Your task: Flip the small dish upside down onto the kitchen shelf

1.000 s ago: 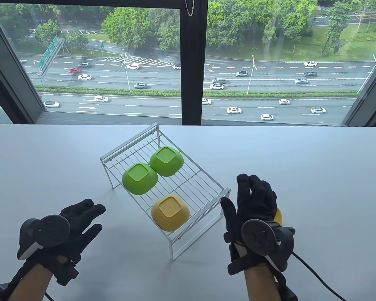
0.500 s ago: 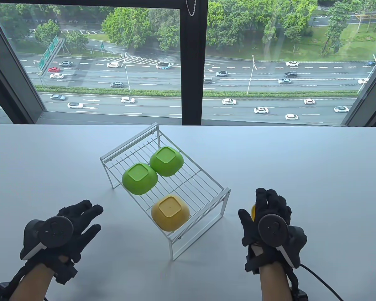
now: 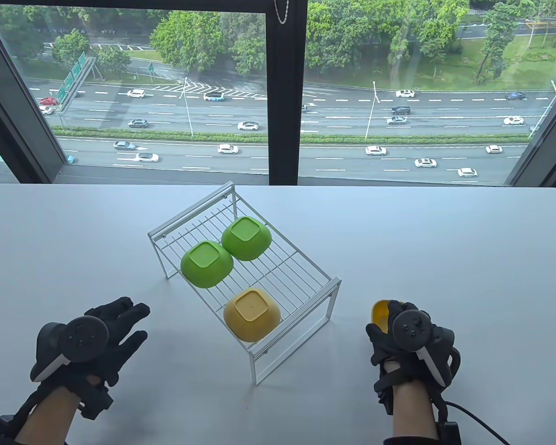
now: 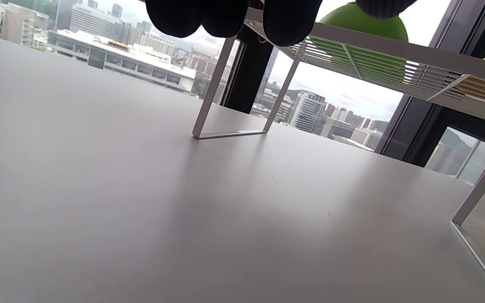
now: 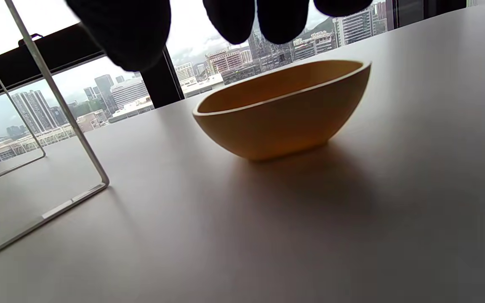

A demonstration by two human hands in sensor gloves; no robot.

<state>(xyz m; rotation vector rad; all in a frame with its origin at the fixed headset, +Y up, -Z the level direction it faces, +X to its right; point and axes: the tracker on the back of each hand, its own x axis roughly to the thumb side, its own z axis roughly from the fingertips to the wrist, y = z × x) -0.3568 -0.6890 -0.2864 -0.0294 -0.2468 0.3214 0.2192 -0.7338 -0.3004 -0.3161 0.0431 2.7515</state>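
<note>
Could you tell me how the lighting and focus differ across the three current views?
Table view: even daylight, sharp throughout, soft shadows under the shelf. Left wrist view: backlit by the window, fingertips dark and blurred. Right wrist view: the yellow dish is sharp and casts a broad soft shadow toward the camera; fingertips silhouetted, out of focus.

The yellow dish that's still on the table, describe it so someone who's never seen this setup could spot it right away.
Start at the white wire shelf in the middle of the table, then look to its right, where the right hand hovers. The yellow dish sits just beyond those fingers. It alone stands right side up on the table; the other three dishes lie upside down on the shelf.
</note>
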